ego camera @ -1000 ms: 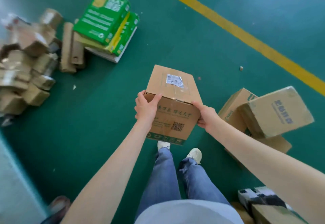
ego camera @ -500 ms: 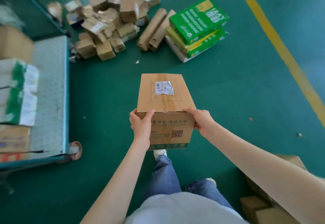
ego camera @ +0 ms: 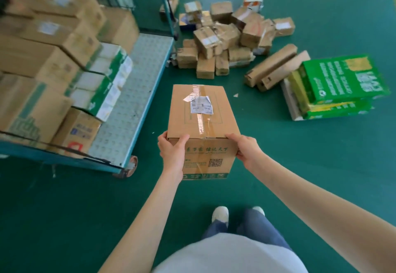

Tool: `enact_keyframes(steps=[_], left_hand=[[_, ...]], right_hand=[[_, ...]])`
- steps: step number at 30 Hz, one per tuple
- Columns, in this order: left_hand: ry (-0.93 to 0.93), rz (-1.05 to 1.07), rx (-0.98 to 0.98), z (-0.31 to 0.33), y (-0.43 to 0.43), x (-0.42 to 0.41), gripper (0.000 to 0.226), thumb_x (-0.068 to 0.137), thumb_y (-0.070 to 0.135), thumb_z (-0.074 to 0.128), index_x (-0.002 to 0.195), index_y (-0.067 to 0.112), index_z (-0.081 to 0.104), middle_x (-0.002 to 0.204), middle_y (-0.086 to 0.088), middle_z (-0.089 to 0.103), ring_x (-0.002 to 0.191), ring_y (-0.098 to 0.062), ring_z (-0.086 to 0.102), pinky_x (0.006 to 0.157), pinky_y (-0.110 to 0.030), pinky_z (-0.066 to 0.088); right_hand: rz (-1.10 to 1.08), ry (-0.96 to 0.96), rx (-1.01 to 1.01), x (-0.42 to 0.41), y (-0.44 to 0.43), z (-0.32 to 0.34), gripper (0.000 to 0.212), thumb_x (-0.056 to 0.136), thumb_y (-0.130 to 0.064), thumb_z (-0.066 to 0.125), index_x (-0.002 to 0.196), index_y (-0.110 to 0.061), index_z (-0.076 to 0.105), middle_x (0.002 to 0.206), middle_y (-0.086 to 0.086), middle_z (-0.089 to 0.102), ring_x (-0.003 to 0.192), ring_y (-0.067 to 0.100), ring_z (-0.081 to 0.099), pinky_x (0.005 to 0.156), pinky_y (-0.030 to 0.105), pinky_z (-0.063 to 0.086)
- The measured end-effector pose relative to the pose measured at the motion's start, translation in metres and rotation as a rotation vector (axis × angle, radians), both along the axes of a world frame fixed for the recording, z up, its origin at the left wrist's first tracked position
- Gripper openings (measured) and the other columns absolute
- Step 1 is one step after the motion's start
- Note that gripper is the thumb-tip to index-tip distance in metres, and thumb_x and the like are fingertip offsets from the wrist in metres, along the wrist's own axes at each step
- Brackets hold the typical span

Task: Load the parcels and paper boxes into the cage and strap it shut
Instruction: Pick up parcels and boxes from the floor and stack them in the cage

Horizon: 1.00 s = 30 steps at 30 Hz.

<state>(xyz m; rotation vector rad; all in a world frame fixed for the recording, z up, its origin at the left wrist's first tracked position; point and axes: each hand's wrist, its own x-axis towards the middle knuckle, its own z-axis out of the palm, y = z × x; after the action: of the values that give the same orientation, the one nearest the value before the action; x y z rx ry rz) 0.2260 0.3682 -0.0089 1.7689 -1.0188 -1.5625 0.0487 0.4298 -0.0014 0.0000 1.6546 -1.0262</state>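
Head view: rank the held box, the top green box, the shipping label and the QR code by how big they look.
1. held box, though it is nearest the camera, so its lead is unsure
2. top green box
3. shipping label
4. QR code

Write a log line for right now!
step: carrying | held: taped brown cardboard box | left hand: grips box | right hand: grips box | cage: blue metal cage, partly loaded
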Motion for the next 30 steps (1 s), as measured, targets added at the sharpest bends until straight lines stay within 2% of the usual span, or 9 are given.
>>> enact_keyframes(steps=[4, 7, 10, 13, 15, 18, 19, 25, 30], left_hand=[[0.054, 0.131, -0.016, 0.01, -0.047, 0.016, 0.064, 0.068, 0.044, 0.071, 0.121, 0.036, 0.036, 0.127, -0.002, 0.052, 0.112, -0.021, 0.058, 0.094, -0.055, 0.051], [0.088, 0.196, -0.021, 0.018, -0.08, 0.018, 0.049, 0.083, 0.03, 0.071, 0.117, 0.034, 0.037, 0.124, -0.005, 0.056, 0.108, -0.022, 0.061, 0.092, -0.054, 0.052], [0.119, 0.289, -0.045, 0.027, -0.115, 0.013, 0.048, 0.089, 0.021, 0.068, 0.124, 0.027, 0.035, 0.121, -0.005, 0.058, 0.107, -0.021, 0.062, 0.092, -0.051, 0.053], [0.109, 0.381, -0.072, 0.036, -0.161, 0.006, 0.043, 0.092, 0.019, 0.063, 0.124, 0.025, 0.034, 0.121, -0.006, 0.057, 0.107, -0.023, 0.062, 0.092, -0.053, 0.053], [0.084, 0.433, -0.063, 0.043, -0.187, 0.003, 0.038, 0.092, 0.022, 0.062, 0.12, 0.027, 0.037, 0.123, -0.008, 0.055, 0.108, -0.025, 0.062, 0.092, -0.055, 0.053], [0.07, 0.521, -0.075, 0.058, -0.226, 0.0, 0.034, 0.093, 0.024, 0.059, 0.12, 0.027, 0.038, 0.123, -0.008, 0.057, 0.106, -0.024, 0.064, 0.09, -0.054, 0.054], [0.074, 0.538, -0.082, 0.062, -0.239, 0.001, 0.034, 0.094, 0.023, 0.058, 0.121, 0.026, 0.038, 0.122, -0.008, 0.058, 0.105, -0.023, 0.064, 0.09, -0.053, 0.055], [0.047, 0.661, -0.166, 0.088, -0.299, 0.01, 0.035, 0.096, 0.021, 0.054, 0.124, 0.023, 0.034, 0.12, -0.007, 0.059, 0.106, -0.021, 0.061, 0.086, -0.045, 0.053], [0.038, 0.772, -0.211, 0.096, -0.344, 0.036, 0.035, 0.097, 0.018, 0.051, 0.127, 0.019, 0.034, 0.118, -0.008, 0.058, 0.097, -0.017, 0.06, 0.069, -0.035, 0.046]], right_hand=[[0.106, -0.01, -0.043, 0.008, -0.068, 0.008, 0.014, 0.092, -0.02, 0.066, 0.098, -0.01, 0.058, 0.089, 0.004, 0.066, 0.077, 0.016, 0.061, 0.06, 0.026, 0.046], [0.179, -0.006, -0.078, 0.007, -0.116, 0.015, 0.011, 0.092, -0.019, 0.066, 0.094, -0.011, 0.058, 0.088, 0.004, 0.066, 0.075, 0.016, 0.061, 0.058, 0.025, 0.047], [0.267, -0.004, -0.098, 0.002, -0.171, 0.017, 0.018, 0.091, -0.019, 0.067, 0.103, -0.008, 0.059, 0.091, 0.006, 0.068, 0.078, 0.018, 0.063, 0.06, 0.027, 0.049], [0.371, -0.005, -0.119, -0.004, -0.235, 0.021, 0.016, 0.092, -0.02, 0.067, 0.102, -0.01, 0.059, 0.091, 0.006, 0.068, 0.079, 0.018, 0.064, 0.061, 0.027, 0.048], [0.42, -0.004, -0.123, -0.008, -0.27, 0.029, 0.014, 0.092, -0.02, 0.066, 0.099, -0.012, 0.058, 0.092, 0.006, 0.068, 0.081, 0.019, 0.063, 0.069, 0.029, 0.05], [0.517, -0.016, -0.14, -0.01, -0.323, 0.039, 0.014, 0.091, -0.021, 0.067, 0.099, -0.012, 0.059, 0.097, 0.009, 0.069, 0.091, 0.024, 0.065, 0.09, 0.036, 0.052], [0.54, -0.018, -0.148, -0.009, -0.34, 0.045, 0.014, 0.091, -0.021, 0.067, 0.099, -0.012, 0.06, 0.098, 0.009, 0.069, 0.093, 0.025, 0.066, 0.091, 0.036, 0.052], [0.623, -0.062, -0.246, 0.013, -0.429, 0.069, 0.007, 0.091, -0.016, 0.066, 0.096, -0.013, 0.061, 0.088, 0.003, 0.069, 0.078, 0.016, 0.066, 0.062, 0.023, 0.049], [0.678, -0.124, -0.277, 0.048, -0.491, 0.075, 0.01, 0.09, -0.015, 0.068, 0.098, -0.015, 0.062, 0.091, 0.001, 0.071, 0.081, 0.015, 0.067, 0.064, 0.023, 0.05]])
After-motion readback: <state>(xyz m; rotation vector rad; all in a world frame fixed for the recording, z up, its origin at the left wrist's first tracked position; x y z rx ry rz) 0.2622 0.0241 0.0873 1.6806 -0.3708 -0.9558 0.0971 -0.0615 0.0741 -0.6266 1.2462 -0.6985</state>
